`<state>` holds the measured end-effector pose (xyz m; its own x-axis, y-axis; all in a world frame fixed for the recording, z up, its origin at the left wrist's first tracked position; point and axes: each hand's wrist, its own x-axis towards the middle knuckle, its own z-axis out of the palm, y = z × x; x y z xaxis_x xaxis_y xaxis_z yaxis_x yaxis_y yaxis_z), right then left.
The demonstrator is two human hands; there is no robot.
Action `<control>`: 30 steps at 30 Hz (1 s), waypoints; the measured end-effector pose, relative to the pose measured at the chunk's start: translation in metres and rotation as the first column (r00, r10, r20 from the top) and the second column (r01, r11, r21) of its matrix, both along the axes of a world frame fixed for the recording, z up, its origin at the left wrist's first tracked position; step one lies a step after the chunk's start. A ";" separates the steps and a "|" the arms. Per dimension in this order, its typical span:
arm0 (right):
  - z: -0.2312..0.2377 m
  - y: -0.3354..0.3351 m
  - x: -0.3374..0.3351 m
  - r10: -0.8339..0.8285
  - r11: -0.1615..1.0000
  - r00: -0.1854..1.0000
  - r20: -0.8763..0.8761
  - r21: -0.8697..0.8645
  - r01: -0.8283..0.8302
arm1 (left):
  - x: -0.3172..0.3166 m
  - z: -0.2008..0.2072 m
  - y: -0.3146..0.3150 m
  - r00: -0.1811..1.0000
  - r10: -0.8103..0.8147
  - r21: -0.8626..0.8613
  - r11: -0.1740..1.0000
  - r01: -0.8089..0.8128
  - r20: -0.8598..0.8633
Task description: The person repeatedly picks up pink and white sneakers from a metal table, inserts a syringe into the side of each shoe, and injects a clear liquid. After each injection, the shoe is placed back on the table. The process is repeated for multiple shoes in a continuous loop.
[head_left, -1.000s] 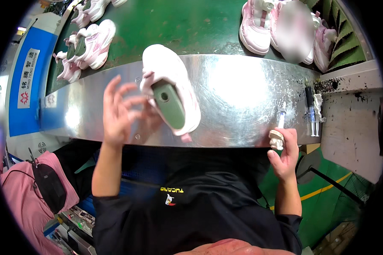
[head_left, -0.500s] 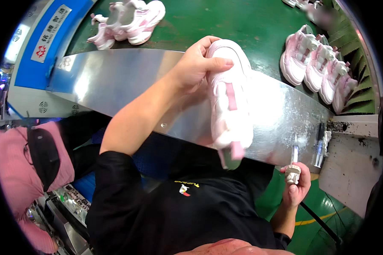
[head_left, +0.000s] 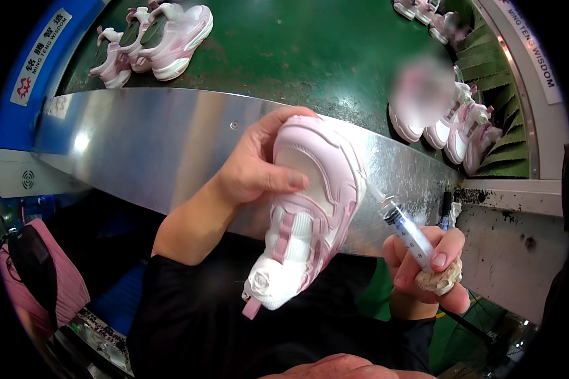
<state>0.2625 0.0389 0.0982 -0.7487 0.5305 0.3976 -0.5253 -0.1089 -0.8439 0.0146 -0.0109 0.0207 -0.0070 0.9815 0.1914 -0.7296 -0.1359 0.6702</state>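
A pink and white sneaker (head_left: 291,221) is gripped at the toe by my left hand (head_left: 259,164), thumb across the toe top and fingers round its side. Its heel tab points down toward my body. My right hand (head_left: 427,265) holds a clear syringe (head_left: 411,234) with dark marks on its barrel. A crumpled whitish wad (head_left: 441,278) sits at the syringe's rear end, against my fingers. The syringe's thin tip meets or nearly meets the shoe's side edge by the sole; I cannot tell whether it touches.
A metal ledge (head_left: 164,145) runs along the green conveyor belt (head_left: 278,50). Several pink and white sneakers (head_left: 177,44) stand at the far left, and more sneakers (head_left: 461,132) at the right by green flaps (head_left: 493,95). A dark pen-like item (head_left: 446,205) stands near the white panel (head_left: 512,246). Someone in pink (head_left: 50,265) is at left.
The sneaker has come nearer and tilted, its toe now to the upper right. My right hand has raised the syringe from low beside the ledge to the shoe's edge. The view has shifted.
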 end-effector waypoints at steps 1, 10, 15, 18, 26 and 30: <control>0.000 0.001 -0.005 0.017 1.000 1.000 -0.003 -0.008 -0.017 | 0.001 0.001 -0.002 0.999 0.016 -0.012 1.000 -0.016 -0.039; 0.004 -0.001 -0.018 -0.021 0.983 0.995 0.102 -0.178 0.039 | 0.000 0.008 -0.007 0.993 0.025 0.039 0.999 -0.021 -0.112; 0.005 -0.002 -0.017 -0.056 0.986 0.988 0.141 -0.146 0.077 | -0.002 0.011 -0.009 0.992 0.022 -0.001 1.000 -0.023 -0.127; 0.005 -0.002 -0.015 -0.079 0.983 0.987 0.140 -0.151 0.100 | -0.002 0.007 -0.007 0.990 0.040 0.002 0.999 -0.040 -0.135; -0.004 0.007 -0.020 -0.052 0.999 0.996 0.071 -0.014 0.053 | -0.005 0.008 -0.004 0.994 0.018 0.021 1.000 -0.016 -0.107; -0.014 0.007 -0.016 -0.021 0.997 1.000 0.012 -0.075 0.022 | -0.003 0.003 -0.004 0.990 0.069 -0.039 0.996 -0.074 -0.126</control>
<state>0.2468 0.0464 0.0845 -0.7411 0.5742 0.3479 -0.5187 -0.1608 -0.8397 0.0112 -0.0151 0.0236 -0.0562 0.9867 0.1522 -0.6293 -0.1534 0.7619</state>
